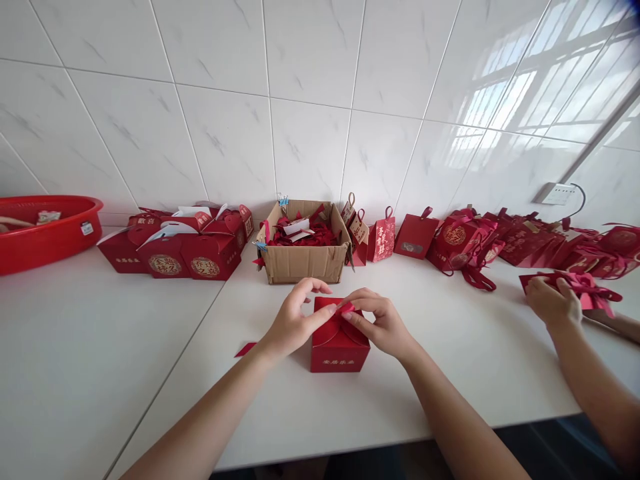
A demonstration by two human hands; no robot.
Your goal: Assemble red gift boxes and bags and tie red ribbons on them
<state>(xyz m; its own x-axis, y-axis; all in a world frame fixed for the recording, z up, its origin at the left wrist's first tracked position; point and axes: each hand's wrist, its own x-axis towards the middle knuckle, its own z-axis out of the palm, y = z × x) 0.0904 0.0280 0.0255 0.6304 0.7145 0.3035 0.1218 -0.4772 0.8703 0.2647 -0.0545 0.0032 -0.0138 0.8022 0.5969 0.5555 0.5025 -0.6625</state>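
Observation:
A red gift box (340, 350) with gold characters on its front stands upright on the white table, its curved top flaps folded in. My right hand (380, 323) is over its top right side, thumb and fingers pinching a red ribbon (347, 308) there. On the left side of the top, my left hand (295, 320) has its thumb touching near the ribbon, while its fingers curve apart above the box. A red ribbon end (245, 349) lies on the table beside my left wrist. What lies directly under the fingertips is partly hidden.
Behind the box stands a cardboard box (305, 263) of red ribbons and tags. Several red gift boxes (167, 257) and a red plastic basin (50, 243) are at left. Small bags (383, 237) and ribboned boxes (455, 240) line the wall. Another person's hand (553, 303) holds a ribboned box at right.

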